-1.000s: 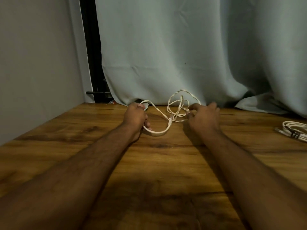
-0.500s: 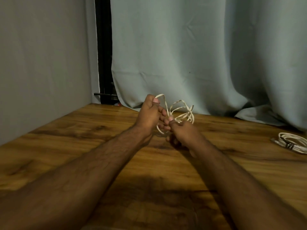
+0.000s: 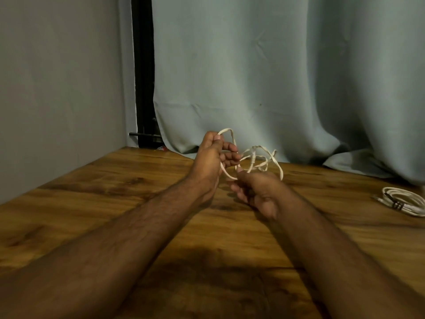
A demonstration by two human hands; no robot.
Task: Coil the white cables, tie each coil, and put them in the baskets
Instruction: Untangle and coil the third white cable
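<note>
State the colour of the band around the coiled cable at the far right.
Dark band, head view.

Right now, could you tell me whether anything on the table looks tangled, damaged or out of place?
Only the white cable held by the left hand and right hand looks untidy: its loops cross loosely instead of lying as a coil. The coiled cable at the wooden table's right edge looks neat. No damage shows.
</note>
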